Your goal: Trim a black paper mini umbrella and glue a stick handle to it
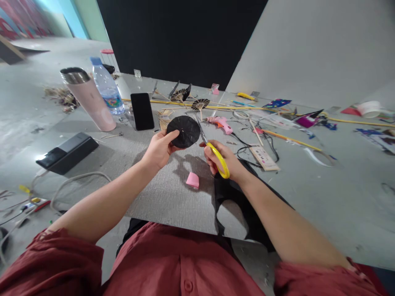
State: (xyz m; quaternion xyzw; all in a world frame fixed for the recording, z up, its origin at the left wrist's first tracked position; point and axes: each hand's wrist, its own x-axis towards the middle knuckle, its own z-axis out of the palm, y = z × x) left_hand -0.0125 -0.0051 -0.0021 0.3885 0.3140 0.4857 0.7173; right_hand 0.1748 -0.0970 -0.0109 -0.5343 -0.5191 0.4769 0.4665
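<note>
A round black disc [185, 132] is pinched in my left hand [160, 149], with the thumb on its face and the fingers beneath. My right hand [222, 159] grips yellow-handled scissors [218, 158], whose blades point up and left beside the disc's right edge. A small pink piece [193, 180] lies on the grey table [175, 205] below the hands. Black sheet material [231, 187] with rounded cut-outs lies under my right forearm. Beyond the disc is a small black fan-like piece with thin ribs [200, 104].
A pink tumbler [89, 100], water bottle [108, 88], phone [142, 112] and dark box-shaped device [69, 153] stand or lie at left. A pink glue gun [220, 124] with a black cord, a long yellow stick [293, 143] and paper scraps lie at right.
</note>
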